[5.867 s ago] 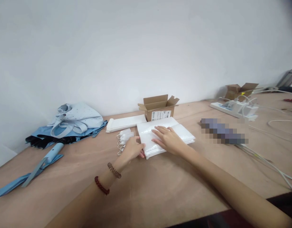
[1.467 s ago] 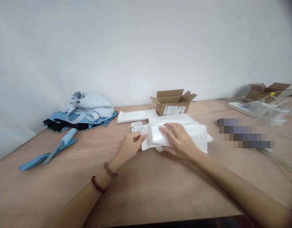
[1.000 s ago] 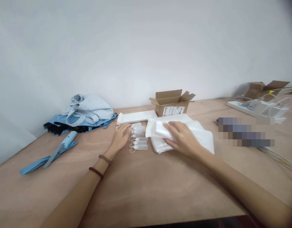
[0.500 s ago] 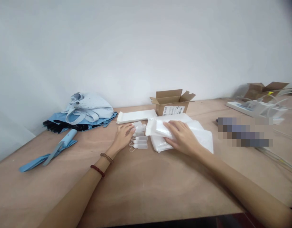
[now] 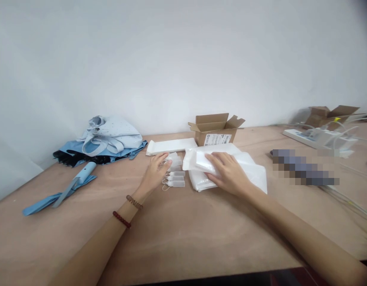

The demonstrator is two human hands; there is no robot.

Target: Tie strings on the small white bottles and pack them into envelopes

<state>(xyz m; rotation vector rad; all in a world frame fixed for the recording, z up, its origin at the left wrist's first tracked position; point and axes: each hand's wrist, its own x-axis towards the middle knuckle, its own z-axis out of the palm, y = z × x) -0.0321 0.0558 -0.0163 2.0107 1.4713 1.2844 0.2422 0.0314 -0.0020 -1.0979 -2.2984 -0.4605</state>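
Several small translucent bottles (image 5: 176, 184) with thin loops lie in a column on the wooden table. Over the upper ones is my left hand (image 5: 156, 170), its thumb and fingers apart; whether it touches a bottle is hard to tell. My right hand (image 5: 228, 171) has its fingers and thumb wrapped round a white plastic packet (image 5: 191, 159), which is lifted at its left end. Under that packet lie more white plastic bags (image 5: 257, 176). Behind the bottles rests a flat white package (image 5: 171, 146).
An open cardboard box (image 5: 214, 133) stands near the wall. At the left are a light blue bag (image 5: 114, 135) and a blue umbrella (image 5: 84, 172). On the right are a power strip (image 5: 302, 137) with cables, a blurred-out object (image 5: 305, 167) and another box (image 5: 317, 115).
The fingers of my left hand have lifted and spread a little above the upper bottles. My right hand still holds the packet in nearly the same place.
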